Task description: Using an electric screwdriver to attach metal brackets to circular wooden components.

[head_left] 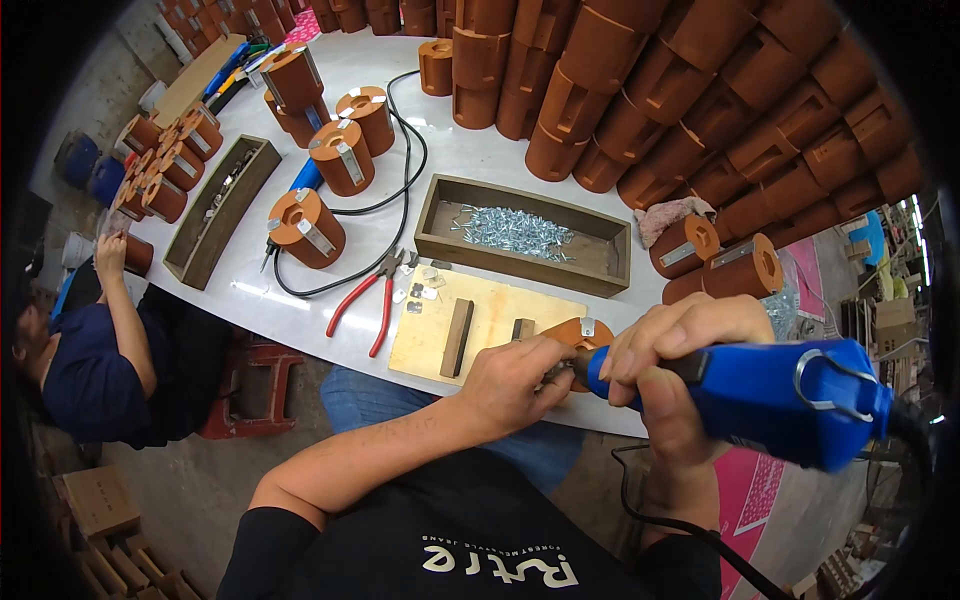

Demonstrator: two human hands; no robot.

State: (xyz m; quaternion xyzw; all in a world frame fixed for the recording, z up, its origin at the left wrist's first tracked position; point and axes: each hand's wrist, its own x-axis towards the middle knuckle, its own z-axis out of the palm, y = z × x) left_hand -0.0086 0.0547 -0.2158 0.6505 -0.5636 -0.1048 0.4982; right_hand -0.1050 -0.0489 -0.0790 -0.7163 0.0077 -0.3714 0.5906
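The right hand [672, 352] is clamped around the body of a blue corded electric screwdriver [770, 395], fingers wrapped over its front section, tool tip pointing left. The left hand [515, 382] is closed, fingertips pinched together at the tool tip; what they pinch is too small to tell. Both hands meet over a terracotta-brown cylindrical block with a metal plate [580, 336], which lies on a pale rectangular wooden board [480, 325] at the near edge of the white tabletop [300, 300].

Positions relative to the wooden board:
- On the board: a dark wooden stop strip [458, 338], left of the block, and a shorter dark stop just beside the block.
- At its far left corner: small flat metal plates [425, 287], loose.
- Left of it: red-handled pliers [366, 299], jaws toward the board.
- Behind it: a grey rectangular wooden tray [600, 275] holding a heap of silver screws [515, 232].
- Right and behind: two more brown blocks with metal plates [735, 265], beside a stacked pile of bare brown blocks [720, 100].
- Far left: finished brown blocks [310, 228], a black cable [400, 190] looped among them, and a second long grey tray [215, 215].

A seated person in a dark blue shirt [85, 370] sits at the left end of the tabletop.
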